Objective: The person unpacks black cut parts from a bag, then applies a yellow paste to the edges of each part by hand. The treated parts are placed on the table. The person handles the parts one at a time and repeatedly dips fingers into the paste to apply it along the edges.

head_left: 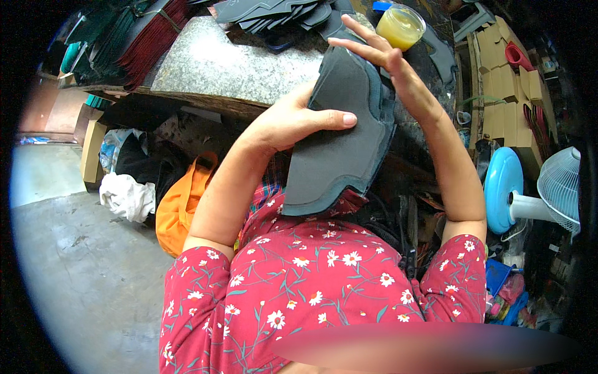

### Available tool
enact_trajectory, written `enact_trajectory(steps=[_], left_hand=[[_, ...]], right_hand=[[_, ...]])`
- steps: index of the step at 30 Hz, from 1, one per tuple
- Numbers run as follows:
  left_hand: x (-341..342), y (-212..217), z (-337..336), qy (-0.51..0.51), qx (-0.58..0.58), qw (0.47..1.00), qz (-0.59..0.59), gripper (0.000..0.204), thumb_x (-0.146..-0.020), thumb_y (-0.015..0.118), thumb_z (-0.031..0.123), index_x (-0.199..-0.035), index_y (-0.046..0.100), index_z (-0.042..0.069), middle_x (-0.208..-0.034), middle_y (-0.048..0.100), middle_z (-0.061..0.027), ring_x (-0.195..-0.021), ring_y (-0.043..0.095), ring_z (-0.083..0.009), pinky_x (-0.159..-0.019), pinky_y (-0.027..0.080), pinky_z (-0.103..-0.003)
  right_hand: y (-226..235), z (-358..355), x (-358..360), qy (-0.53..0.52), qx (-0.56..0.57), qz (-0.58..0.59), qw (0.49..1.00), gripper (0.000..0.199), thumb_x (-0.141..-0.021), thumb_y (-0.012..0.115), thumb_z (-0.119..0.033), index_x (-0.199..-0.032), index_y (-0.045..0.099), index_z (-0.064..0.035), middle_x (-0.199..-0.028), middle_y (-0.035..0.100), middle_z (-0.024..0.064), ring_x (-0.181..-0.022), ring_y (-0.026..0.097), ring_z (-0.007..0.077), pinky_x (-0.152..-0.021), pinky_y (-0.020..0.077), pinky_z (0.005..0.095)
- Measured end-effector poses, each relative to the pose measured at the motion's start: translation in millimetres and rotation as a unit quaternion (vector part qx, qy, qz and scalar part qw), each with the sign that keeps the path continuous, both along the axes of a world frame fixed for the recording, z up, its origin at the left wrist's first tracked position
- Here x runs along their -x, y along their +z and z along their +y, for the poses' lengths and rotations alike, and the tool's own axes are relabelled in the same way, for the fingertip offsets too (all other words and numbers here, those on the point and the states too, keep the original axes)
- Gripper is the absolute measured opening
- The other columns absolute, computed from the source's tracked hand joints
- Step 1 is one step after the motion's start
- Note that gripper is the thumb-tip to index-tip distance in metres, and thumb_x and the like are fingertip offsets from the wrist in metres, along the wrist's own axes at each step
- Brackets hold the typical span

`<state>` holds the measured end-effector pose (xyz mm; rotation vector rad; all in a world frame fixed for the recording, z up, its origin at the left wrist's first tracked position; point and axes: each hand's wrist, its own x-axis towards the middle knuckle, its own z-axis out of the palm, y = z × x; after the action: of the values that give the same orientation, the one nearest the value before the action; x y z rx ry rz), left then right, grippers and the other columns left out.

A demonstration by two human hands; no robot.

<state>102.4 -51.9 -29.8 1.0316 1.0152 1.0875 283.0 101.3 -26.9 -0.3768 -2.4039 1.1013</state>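
Left hand point(293, 121) gripping stack of dark grey cut pieces point(339, 140), thumb across front, held upright above lap | right hand point(389, 59) fingers spread flat on stack's top edge | seemingly mid-sorting, more pieces point(274, 12) lying on stone table point(218, 62) | yellow paste jar point(400, 26) just beside, fan point(560, 184) at right

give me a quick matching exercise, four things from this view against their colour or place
Things:
1. stack of cut pieces
2. jar
3. fan
4. bag

Descriptions:
A. orange, on the floor at the left
B. dark grey, held up between the left hand and right hand
C. holds something yellow, on the bench top
D. white, at the right edge

Pairs: 1-B, 2-C, 3-D, 4-A
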Motion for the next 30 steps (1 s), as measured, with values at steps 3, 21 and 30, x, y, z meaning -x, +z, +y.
enact_trajectory(steps=[3,21,30], left_hand=[[3.1,3.3,-2.0,0.016,0.03,0.999,-0.028,0.062,-0.076,0.081,0.022,-0.128,0.056,0.0,-0.112,0.066,-0.0093,-0.1,0.063,-0.0186,-0.09,0.051,-0.033],[12.5,3.3,-4.2,0.059,0.055,0.993,-0.081,0.059,-0.077,0.08,0.023,-0.127,0.057,0.001,-0.11,0.066,-0.0088,-0.098,0.063,-0.0175,-0.087,0.052,-0.031],[12.8,2.9,2.9,0.083,0.025,0.995,-0.048,0.054,-0.079,0.078,0.023,-0.124,0.058,0.001,-0.106,0.067,-0.0091,-0.094,0.064,-0.0179,-0.084,0.052,-0.031]], right_hand=[[-10.3,3.5,-9.4,0.039,0.06,0.032,0.997,0.097,-0.09,0.004,-0.078,-0.133,0.061,-0.0126,-0.157,0.033,0.0104,-0.147,0.024,0.0282,-0.121,0.0102,0.0464],[-6.8,-6.2,-27.2,0.073,0.088,0.03,0.993,0.099,-0.089,0.003,-0.078,-0.107,0.076,-0.0139,-0.158,0.029,0.0137,-0.148,0.021,0.0301,-0.12,0.008,0.0483],[12.1,-20.4,-38.0,-0.028,-0.24,-0.061,0.968,0.096,-0.085,0.002,-0.082,-0.113,0.075,-0.0267,-0.152,0.041,0.0106,-0.146,0.025,0.0293,-0.118,0.0015,0.0512]])
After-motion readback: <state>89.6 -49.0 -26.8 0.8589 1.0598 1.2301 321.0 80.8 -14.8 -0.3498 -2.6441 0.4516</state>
